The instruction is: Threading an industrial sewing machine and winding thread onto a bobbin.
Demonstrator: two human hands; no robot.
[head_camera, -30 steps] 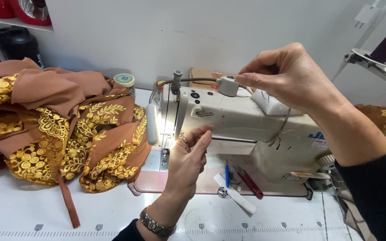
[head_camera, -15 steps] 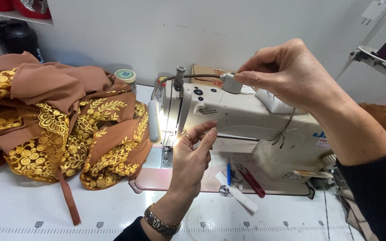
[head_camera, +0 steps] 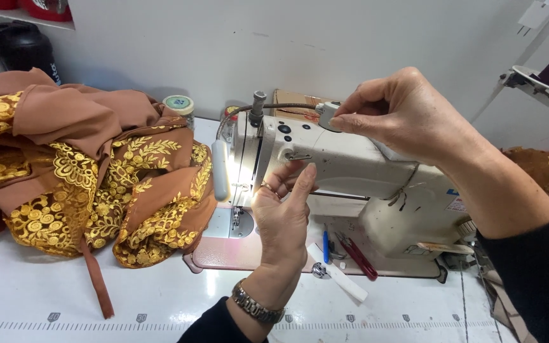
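I'm over the white tabletop [head_camera: 160,298], brown fabric with gold embroidery [head_camera: 84,184] heaped at nine o'clock, untouched for now. The cream sewing machine [head_camera: 351,171] sits dead centre, its lamp lit over the needle area. My right hand [head_camera: 408,114], at one o'clock, has its fingers pinched shut on the small white thread guide [head_camera: 326,115] on top. My left hand [head_camera: 284,216] hovers open, holding nothing, before the machine's face. Threading looks underway; no cloth under the foot yet.

Flat brown cardboard box [head_camera: 291,101] behind the machine's top; small blue-and-red label sticker [head_camera: 455,202] on the cream sewing machine's [head_camera: 376,171] right end; round pale-green lid label [head_camera: 178,103].
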